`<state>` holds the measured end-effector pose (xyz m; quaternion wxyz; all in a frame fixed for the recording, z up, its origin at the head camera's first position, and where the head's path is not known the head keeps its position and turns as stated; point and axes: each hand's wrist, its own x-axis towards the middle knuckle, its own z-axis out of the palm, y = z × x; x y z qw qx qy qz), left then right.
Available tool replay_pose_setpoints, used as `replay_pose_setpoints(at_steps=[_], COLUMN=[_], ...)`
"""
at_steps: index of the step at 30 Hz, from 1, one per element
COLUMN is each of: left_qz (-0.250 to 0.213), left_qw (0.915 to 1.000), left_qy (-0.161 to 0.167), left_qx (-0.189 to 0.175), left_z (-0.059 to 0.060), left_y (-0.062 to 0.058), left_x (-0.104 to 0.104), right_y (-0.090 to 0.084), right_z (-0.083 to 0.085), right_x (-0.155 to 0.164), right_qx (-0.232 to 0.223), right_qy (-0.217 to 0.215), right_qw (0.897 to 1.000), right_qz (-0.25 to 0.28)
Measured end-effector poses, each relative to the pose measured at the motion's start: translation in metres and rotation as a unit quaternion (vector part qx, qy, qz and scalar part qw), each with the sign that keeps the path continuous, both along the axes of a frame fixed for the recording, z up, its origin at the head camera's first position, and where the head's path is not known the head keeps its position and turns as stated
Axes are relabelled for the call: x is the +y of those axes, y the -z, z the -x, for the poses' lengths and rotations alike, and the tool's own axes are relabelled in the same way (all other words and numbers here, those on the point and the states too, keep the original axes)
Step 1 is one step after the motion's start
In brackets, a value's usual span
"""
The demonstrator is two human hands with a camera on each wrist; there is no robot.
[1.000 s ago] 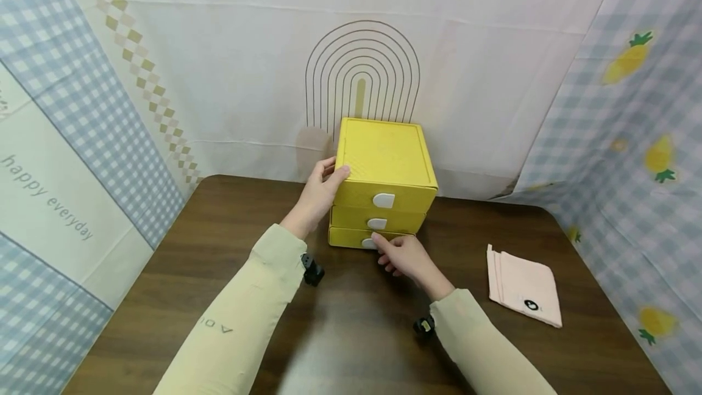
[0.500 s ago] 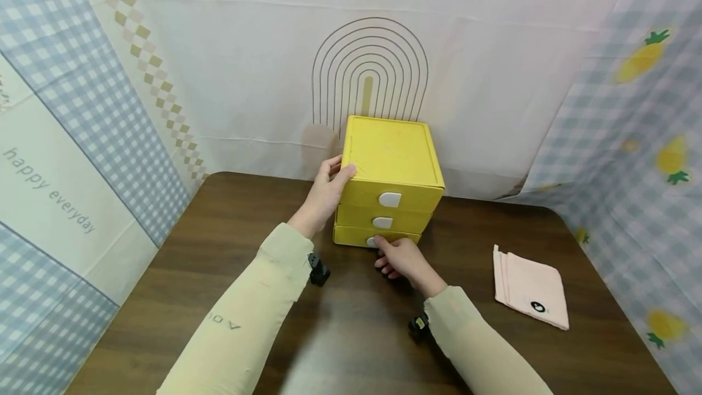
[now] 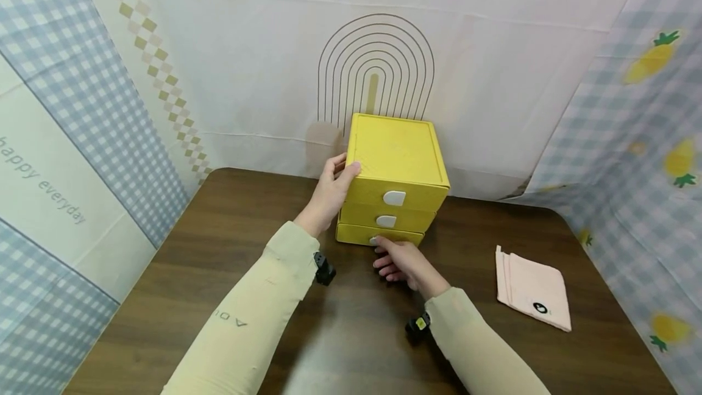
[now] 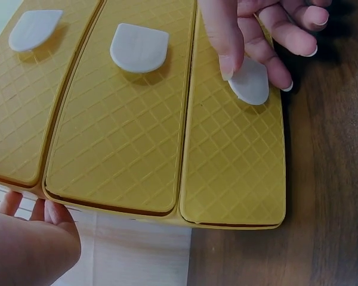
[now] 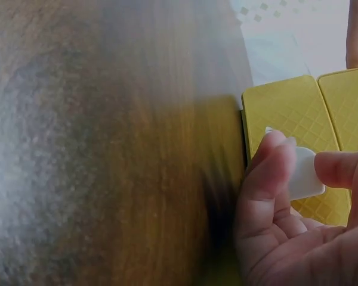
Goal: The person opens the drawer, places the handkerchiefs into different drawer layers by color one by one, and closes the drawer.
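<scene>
Both hands unchanged: my left hand (image 3: 331, 189) still grips the yellow three-drawer plastic box (image 3: 396, 166), my right hand (image 3: 402, 259) still pinches the bottom drawer's white tab (image 4: 249, 83); drawer remains closed.

Drawer unit (image 3: 397, 175) at table (image 3: 164, 273) rear; cloth (image 3: 534, 288) right of it.

table (image 3: 164, 279): dark wood, you see it run from your near edge to the far backdrop | cloth (image 3: 533, 288): pink, folded, flat on the table at your right, small dark mark at its near corner | backdrop (image 3: 247, 78): pale sheet with arch lines, far side | checked sheets (image 3: 66, 157): blue and white, left and right
</scene>
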<state>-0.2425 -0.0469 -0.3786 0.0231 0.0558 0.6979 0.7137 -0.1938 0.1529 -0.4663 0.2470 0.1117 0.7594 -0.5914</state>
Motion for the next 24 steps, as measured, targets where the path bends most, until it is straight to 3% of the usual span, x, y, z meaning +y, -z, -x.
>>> replay_pose_setpoints(at_steps=[24], left_qz=[-0.001], left_qw=[1.0000], left_qy=[-0.004], left_qx=[0.006], left_z=[0.001], left_y=[0.000], left_x=[0.001], right_y=[0.006], right_z=[-0.044], right_x=[0.005], right_qx=[0.021], right_qy=[-0.025], right_qw=[0.999], right_qz=[0.008])
